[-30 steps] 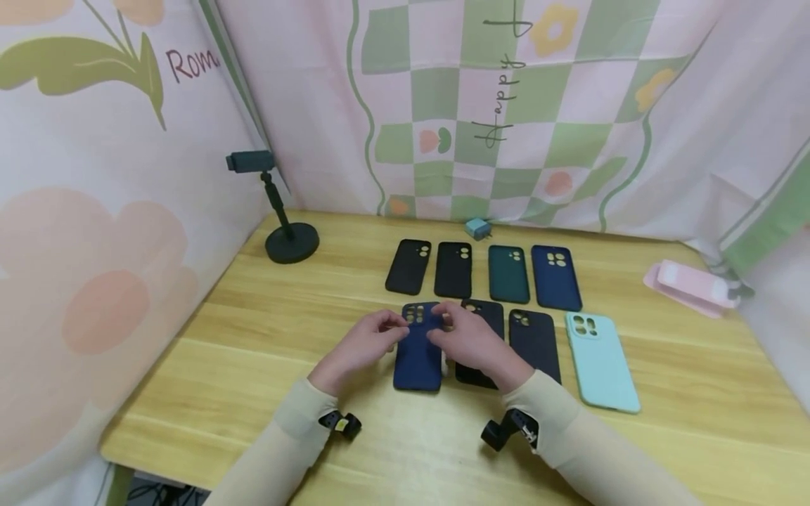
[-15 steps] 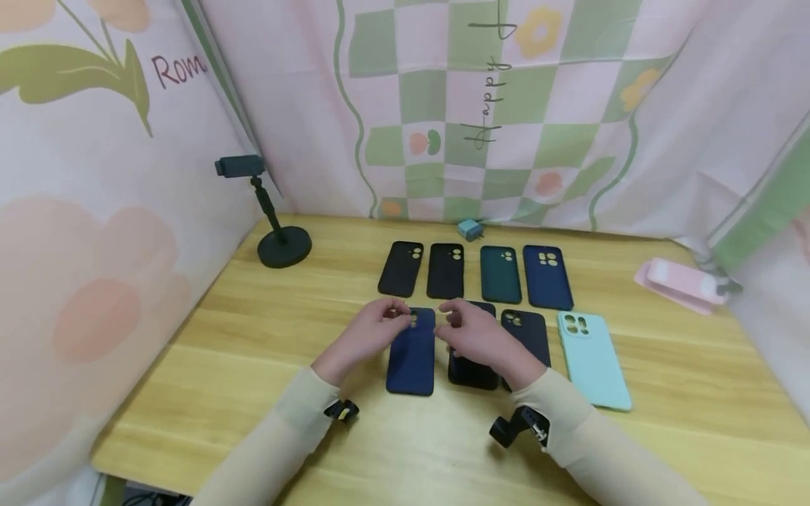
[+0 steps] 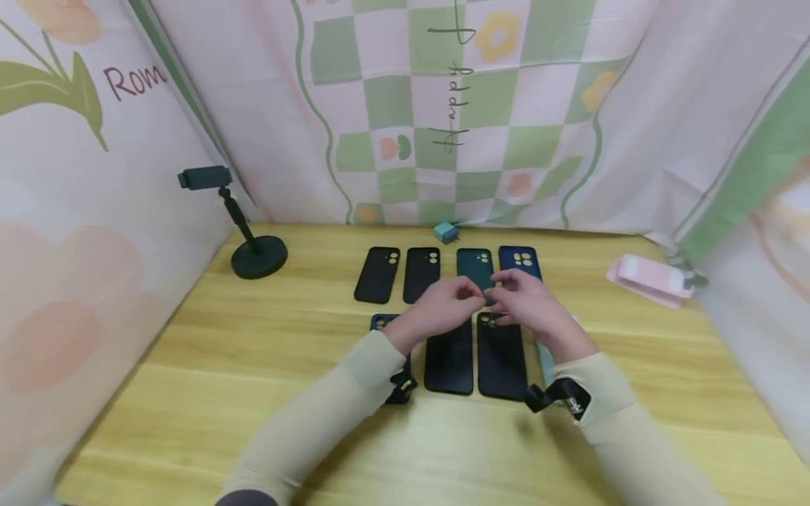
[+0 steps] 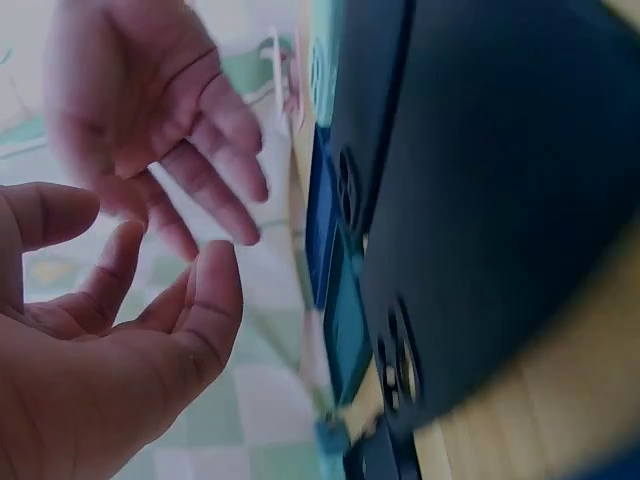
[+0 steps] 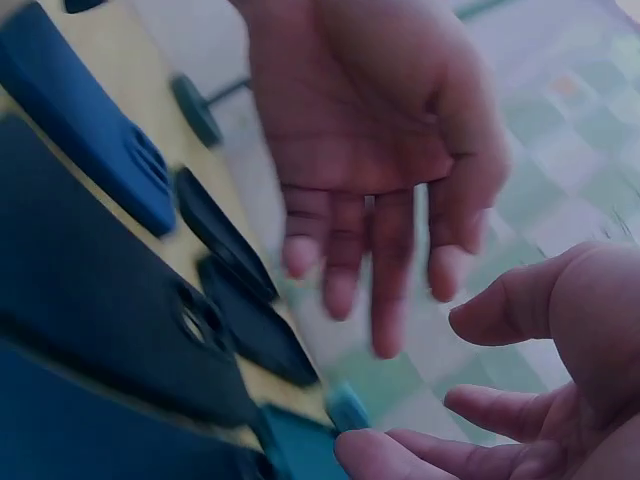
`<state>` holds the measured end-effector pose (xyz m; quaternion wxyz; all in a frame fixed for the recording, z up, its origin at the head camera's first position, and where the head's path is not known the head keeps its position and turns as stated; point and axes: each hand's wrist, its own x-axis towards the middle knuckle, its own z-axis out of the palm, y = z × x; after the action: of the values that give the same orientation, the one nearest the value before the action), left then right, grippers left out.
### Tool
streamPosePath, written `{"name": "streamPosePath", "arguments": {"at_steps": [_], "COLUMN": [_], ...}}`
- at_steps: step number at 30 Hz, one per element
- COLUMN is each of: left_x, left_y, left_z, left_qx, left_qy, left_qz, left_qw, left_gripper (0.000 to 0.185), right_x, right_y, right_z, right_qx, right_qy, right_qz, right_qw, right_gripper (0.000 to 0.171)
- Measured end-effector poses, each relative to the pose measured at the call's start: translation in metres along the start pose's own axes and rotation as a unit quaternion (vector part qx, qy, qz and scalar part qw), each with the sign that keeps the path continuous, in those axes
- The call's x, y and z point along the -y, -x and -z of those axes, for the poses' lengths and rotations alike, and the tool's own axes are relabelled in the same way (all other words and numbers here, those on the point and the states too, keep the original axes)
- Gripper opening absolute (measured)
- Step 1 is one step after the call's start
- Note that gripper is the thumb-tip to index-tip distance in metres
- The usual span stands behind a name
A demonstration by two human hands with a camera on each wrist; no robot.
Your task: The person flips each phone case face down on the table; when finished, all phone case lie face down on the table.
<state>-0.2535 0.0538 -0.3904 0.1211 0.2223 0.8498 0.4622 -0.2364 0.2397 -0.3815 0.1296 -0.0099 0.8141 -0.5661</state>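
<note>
Several phone cases lie in two rows on the wooden table (image 3: 190,393). The back row holds two black cases (image 3: 377,274), a dark green case (image 3: 473,261) and a navy case (image 3: 520,257). In front lie a navy case (image 3: 380,322) partly under my left forearm, a black case (image 3: 449,362), a dark case (image 3: 502,358) and a mint case (image 3: 545,360), mostly hidden by my right arm. My left hand (image 3: 470,296) and right hand (image 3: 504,300) hover fingertip to fingertip over the near end of the green case. Both wrist views show relaxed fingers (image 4: 215,300) (image 5: 500,300) and empty palms.
A black phone stand (image 3: 256,254) is at the back left. A small blue charger (image 3: 446,232) sits behind the cases by the patterned cloth backdrop. A pink object (image 3: 648,279) lies at the right.
Both hands have left the front navy case and moved right and farther away, over the middle of the rows. The head view has swung to the right.
</note>
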Motion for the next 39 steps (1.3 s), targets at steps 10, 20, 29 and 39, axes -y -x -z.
{"name": "streamPosePath", "arguments": {"at_steps": [10, 20, 29, 39], "left_x": [-0.013, -0.015, -0.019, -0.02], "left_y": [-0.051, -0.072, -0.08, -0.085], "left_z": [-0.036, -0.049, -0.053, -0.058], "left_qx": [0.044, 0.063, 0.082, 0.014], "left_qy": [0.062, 0.017, -0.02, 0.046], "left_qz": [0.069, 0.114, 0.143, 0.121], "left_qw": [0.9947, 0.9914, 0.9861, 0.9915], "left_gripper": [0.012, 0.014, 0.025, 0.011], "right_x": [-0.022, -0.04, -0.051, -0.047], "right_y": [-0.014, -0.029, -0.034, -0.033], "right_z": [0.054, 0.073, 0.078, 0.08], "right_qx": [-0.077, -0.13, -0.099, -0.099], "right_qy": [-0.011, 0.043, 0.016, 0.006], "right_qz": [-0.026, -0.05, -0.077, -0.081], "right_qw": [0.997, 0.989, 0.992, 0.992], "right_gripper": [0.056, 0.062, 0.065, 0.064]}}
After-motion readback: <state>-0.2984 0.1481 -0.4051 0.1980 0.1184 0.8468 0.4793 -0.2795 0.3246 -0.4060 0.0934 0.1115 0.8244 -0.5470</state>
